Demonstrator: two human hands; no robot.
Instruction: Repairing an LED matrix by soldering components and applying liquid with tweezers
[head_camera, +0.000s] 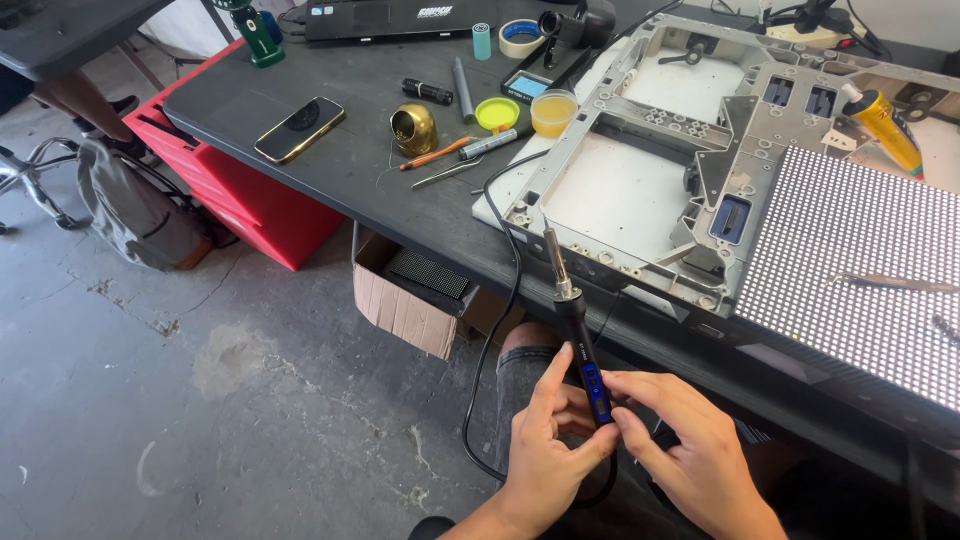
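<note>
- Left hand: we clamp the soldering iron handle.
- Right hand: fingertips pinch its blue panel; press lightly.
- Tip: keep it off the cable.

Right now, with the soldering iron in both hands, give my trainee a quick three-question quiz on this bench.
1. True or false: both the left hand and the right hand touch the soldering iron.
2. Which way does the iron's metal tip point? A) toward the floor B) up toward the grey metal frame C) at the red drawer unit
3. Fill in: the phone lies flat on the dark ____.

Key: 1 true; 2 B; 3 table.
</note>
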